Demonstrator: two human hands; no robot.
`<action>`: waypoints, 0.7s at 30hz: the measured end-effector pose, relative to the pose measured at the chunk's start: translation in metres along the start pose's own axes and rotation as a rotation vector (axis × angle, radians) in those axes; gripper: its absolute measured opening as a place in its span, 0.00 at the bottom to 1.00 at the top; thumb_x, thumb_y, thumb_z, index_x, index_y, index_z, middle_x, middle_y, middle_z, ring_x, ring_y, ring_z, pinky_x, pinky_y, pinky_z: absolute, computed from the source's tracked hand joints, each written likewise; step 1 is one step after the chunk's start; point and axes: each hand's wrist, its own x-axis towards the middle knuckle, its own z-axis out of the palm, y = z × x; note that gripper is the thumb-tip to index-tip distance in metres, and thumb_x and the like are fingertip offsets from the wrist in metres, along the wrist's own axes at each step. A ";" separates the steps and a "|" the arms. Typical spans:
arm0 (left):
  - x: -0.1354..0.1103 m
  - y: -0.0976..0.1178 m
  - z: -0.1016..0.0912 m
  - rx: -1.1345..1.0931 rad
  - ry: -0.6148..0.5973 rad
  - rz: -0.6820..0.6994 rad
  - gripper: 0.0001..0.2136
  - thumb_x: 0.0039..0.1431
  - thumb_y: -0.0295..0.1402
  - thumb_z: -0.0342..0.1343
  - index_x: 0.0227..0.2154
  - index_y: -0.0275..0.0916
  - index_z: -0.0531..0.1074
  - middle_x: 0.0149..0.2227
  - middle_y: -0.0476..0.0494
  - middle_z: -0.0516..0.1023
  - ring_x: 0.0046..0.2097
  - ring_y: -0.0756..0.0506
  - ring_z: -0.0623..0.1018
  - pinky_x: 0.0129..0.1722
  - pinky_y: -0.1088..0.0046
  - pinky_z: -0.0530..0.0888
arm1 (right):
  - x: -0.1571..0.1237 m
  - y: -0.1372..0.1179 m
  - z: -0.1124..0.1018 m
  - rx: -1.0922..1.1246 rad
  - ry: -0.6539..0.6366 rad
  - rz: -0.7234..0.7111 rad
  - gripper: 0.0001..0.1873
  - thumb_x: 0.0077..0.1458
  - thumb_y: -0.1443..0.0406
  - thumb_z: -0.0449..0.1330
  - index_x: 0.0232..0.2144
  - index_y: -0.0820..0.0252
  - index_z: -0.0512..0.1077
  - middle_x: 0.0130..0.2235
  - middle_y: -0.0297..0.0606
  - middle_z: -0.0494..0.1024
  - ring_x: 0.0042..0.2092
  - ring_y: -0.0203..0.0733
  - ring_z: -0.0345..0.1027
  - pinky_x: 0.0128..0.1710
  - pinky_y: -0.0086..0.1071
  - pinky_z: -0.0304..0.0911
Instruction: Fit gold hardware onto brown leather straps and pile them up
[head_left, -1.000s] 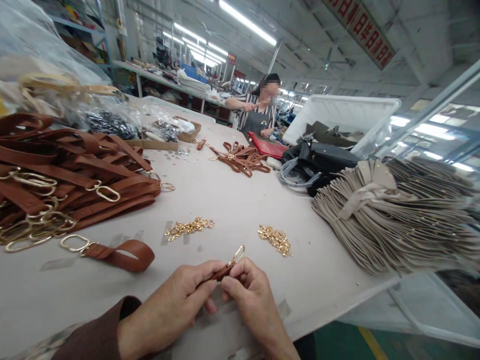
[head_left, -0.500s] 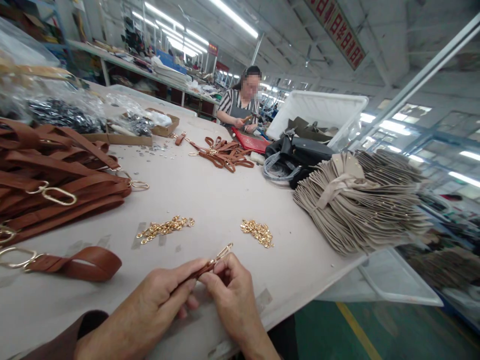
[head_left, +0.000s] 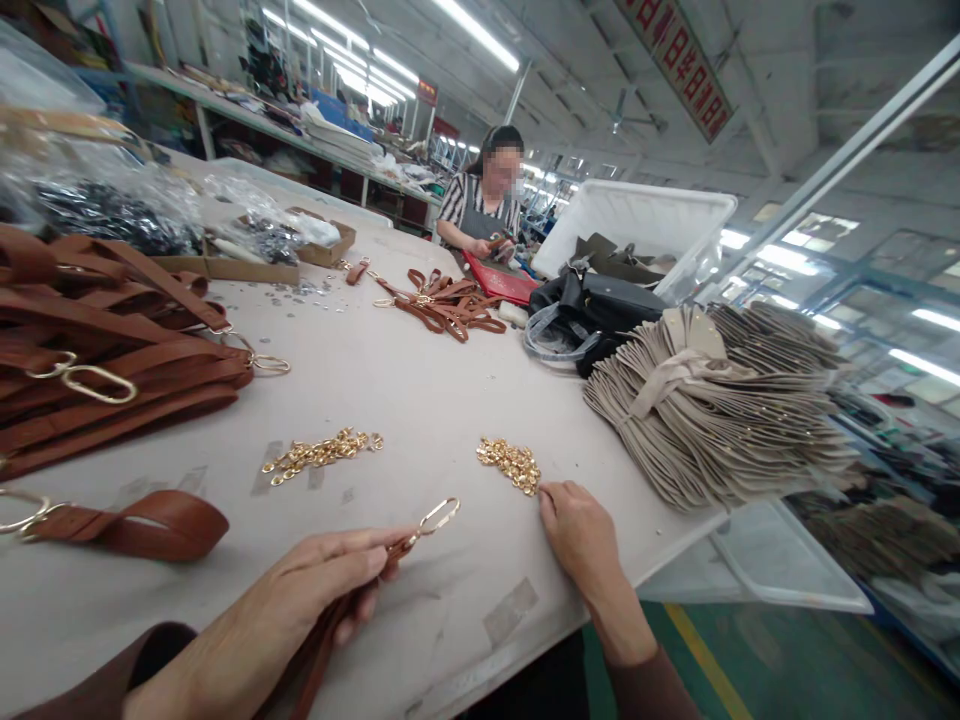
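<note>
My left hand (head_left: 319,585) is closed on a brown leather strap (head_left: 322,635) that ends in a gold oval ring (head_left: 439,516) held just above the table (head_left: 420,390). My right hand (head_left: 579,533) rests on the table with its fingertips at a small heap of gold fittings (head_left: 510,464); its fingers are curled down and partly hidden. A second heap of gold fittings (head_left: 319,453) lies to the left. A finished looped strap with a ring (head_left: 127,522) lies at the near left.
A big pile of brown straps (head_left: 105,340) fills the left. A stack of beige pieces (head_left: 720,405), black bags (head_left: 607,310) and a white bin (head_left: 637,225) stand right. A person (head_left: 484,205) works at the far end beside more straps (head_left: 446,305). The table edge runs close on the right.
My right hand has let go of the strap and moved right to the gold fittings. My left hand still holds the strap, which now hangs lower.
</note>
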 end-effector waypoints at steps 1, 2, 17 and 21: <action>0.000 0.003 0.002 -0.032 -0.029 -0.029 0.13 0.53 0.38 0.61 0.40 0.38 0.78 0.27 0.48 0.71 0.27 0.51 0.66 0.24 0.80 0.64 | 0.002 0.000 0.000 -0.014 -0.009 -0.005 0.10 0.59 0.69 0.53 0.36 0.58 0.75 0.34 0.42 0.78 0.38 0.45 0.70 0.38 0.34 0.60; -0.001 0.006 0.004 -0.064 -0.063 -0.053 0.13 0.51 0.36 0.62 0.40 0.38 0.77 0.28 0.49 0.71 0.28 0.51 0.66 0.26 0.80 0.65 | 0.004 0.000 0.001 -0.023 -0.015 -0.007 0.10 0.59 0.69 0.53 0.35 0.58 0.75 0.33 0.42 0.78 0.37 0.45 0.71 0.37 0.34 0.60; 0.001 0.007 0.008 -0.080 -0.021 -0.042 0.12 0.42 0.33 0.63 0.27 0.36 0.66 0.21 0.50 0.74 0.23 0.52 0.71 0.26 0.77 0.63 | -0.036 -0.089 -0.020 0.847 0.108 -0.079 0.06 0.56 0.62 0.60 0.32 0.57 0.76 0.28 0.33 0.79 0.30 0.36 0.74 0.31 0.24 0.67; 0.002 0.007 0.008 -0.065 -0.061 0.005 0.11 0.45 0.34 0.61 0.30 0.33 0.69 0.23 0.49 0.74 0.25 0.52 0.70 0.29 0.77 0.63 | -0.043 -0.129 -0.022 0.989 0.147 -0.275 0.06 0.55 0.71 0.61 0.33 0.55 0.75 0.30 0.30 0.80 0.31 0.32 0.75 0.33 0.20 0.68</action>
